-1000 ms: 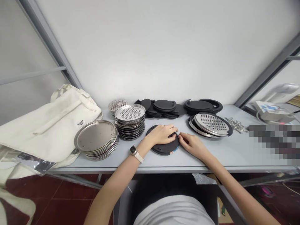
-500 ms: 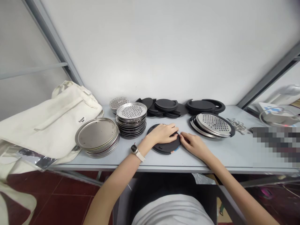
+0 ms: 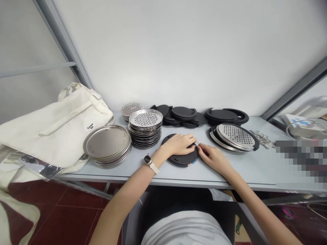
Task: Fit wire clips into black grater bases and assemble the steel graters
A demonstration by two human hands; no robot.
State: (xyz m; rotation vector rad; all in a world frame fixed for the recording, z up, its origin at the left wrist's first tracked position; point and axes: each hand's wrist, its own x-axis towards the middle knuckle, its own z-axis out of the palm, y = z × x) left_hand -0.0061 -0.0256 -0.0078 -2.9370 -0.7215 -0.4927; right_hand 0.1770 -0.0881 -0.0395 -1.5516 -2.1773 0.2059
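Observation:
A black round disc (image 3: 180, 161) lies flat on the table in front of me, with a small blue and orange mark on its near right rim. My left hand (image 3: 180, 144) rests across its top, fingers bent and holding it down near the right edge. At that same edge my right hand (image 3: 211, 156) is closed in a pinch on a small thin wire piece (image 3: 196, 144), mostly hidden by the fingertips. Right of my hands, perforated metal discs (image 3: 236, 136) lie stacked on a black ring, beside a pile of small metal pieces (image 3: 263, 139).
Flat metal plates (image 3: 107, 141) are stacked at left, next to a taller stack of perforated metal discs (image 3: 145, 119). Black discs and rings (image 3: 182, 113) lie along the wall. A cream bag (image 3: 58, 126) covers the table's left end. A white box (image 3: 304, 122) stands far right.
The view has shifted slightly, so everything sits a little further right. Both hands keep their places at the black disc, with hardly any finger movement.

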